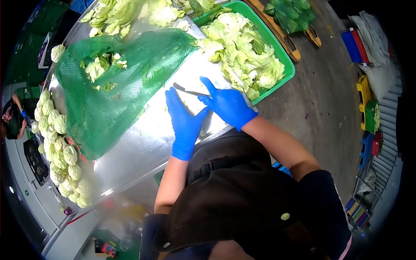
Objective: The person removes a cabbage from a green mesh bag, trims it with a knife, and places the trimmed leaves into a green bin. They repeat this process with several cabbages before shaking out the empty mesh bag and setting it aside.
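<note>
My right hand (229, 106), in a blue glove, holds a knife; its dark blade (187, 89) points left, low over the metal table. The handle is hidden by the hand, and two of its fingers stick out beside the blade. My left hand (185, 123), also gloved in blue, has its fingers stretched over the tabletop, the thumb toward the right hand. Small pale leaf scraps lie by it. Just beyond the hands, a green mesh bag (134, 86) lies spread on the table, with leaf pieces (99, 67) showing at it.
Trimmed cabbage heads (56, 149) line the table's left edge. A green crate (286, 69) at the right holds loose cabbage leaves (249, 54). More leaves (115, 15) lie at the far end. A filled green net sack (291, 15) rests by a wooden pallet. Another person (15, 117) stands far left.
</note>
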`<state>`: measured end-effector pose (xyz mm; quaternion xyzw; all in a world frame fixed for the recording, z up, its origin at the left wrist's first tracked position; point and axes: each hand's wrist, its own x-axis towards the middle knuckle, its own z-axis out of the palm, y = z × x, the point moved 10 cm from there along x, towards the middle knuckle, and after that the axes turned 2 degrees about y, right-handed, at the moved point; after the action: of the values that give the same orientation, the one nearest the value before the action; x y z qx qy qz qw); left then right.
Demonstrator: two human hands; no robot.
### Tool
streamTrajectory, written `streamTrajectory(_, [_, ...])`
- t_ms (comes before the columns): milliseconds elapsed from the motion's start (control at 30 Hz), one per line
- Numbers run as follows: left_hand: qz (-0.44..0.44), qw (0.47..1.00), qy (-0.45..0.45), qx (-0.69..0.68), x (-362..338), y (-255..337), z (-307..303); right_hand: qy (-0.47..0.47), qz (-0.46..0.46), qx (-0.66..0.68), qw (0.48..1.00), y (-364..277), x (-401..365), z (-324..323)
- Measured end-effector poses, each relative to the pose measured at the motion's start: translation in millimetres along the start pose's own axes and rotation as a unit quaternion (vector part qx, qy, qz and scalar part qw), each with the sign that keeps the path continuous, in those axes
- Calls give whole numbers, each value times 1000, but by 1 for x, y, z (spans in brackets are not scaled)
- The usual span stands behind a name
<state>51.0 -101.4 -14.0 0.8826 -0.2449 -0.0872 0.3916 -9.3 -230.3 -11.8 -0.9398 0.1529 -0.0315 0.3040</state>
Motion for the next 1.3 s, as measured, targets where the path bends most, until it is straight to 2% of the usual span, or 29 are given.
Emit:
streamTrajectory(133, [-4, 1000, -1, -12, 1, 0, -1, -56, 53, -24, 997, 0, 3, 3])
streamTrajectory(233, [-21, 1000, 15, 11, -2, -3, 1, -8, 18, 28, 999, 8, 15, 10])
streamTrajectory(267, [-30, 999, 13, -10, 0, -5, 1, -40, 47, 34, 998, 6, 20, 5])
streamTrajectory(333, [-43, 998, 7, -52, 5, -10, 1, -69, 5, 20, 997, 16, 38, 16])
streamTrajectory(367, [-14, 999, 6, -36, -1, -2, 1, -84, -16, 13, 996, 24, 48, 20])
streamTrajectory(433, [47, 999, 5, -1, -17, 14, -1, -186, 111, -31, 976, 48, 66, 1])
streamTrajectory(467, [57, 998, 12, 17, -21, 20, -4, -218, 120, 3, 969, 57, 68, 10])
streamTrajectory(567, [68, 996, 26, -44, -24, 1, -10, -11, 55, 48, 997, 41, 59, -9])
streamTrajectory(600, [54, 997, 18, -47, -28, -5, -12, 18, 69, 95, 993, 37, 55, -12])
streamTrajectory(700, [33, 995, 31, -89, -50, -25, -21, -38, 162, 81, 983, 73, 64, 17])
streamTrajectory(767, [25, 993, 40, -106, -58, -28, -24, -40, 163, 22, 986, 89, 65, 21])
streamTrajectory(833, [18, 992, 53, -110, -62, -28, -25, 85, 120, 60, 987, 80, 52, 7])
streamTrajectory(900, [27, 994, 51, -97, -57, -24, -27, 35, 93, 106, 989, 32, 30, -22])
streamTrajectory(967, [22, 994, 51, -97, -51, -26, -27, 9, 41, 190, 981, 2, 6, -13])
streamTrajectory(1033, [11, 993, 43, -113, -44, -28, -23, 80, -135, 132, 979, -30, -15, -2])
streamTrajectory(1133, [9, 993, 37, -115, -37, -23, -23, 41, -31, 196, 979, -16, -22, 10])
streamTrajectory(1233, [26, 995, 35, -92, -38, -23, -20, 29, 17, 261, 965, -8, -20, 5])
streamTrajectory(1300, [48, 995, 32, -87, -39, -21, -23, -25, 38, 323, 945, 7, -7, 21])
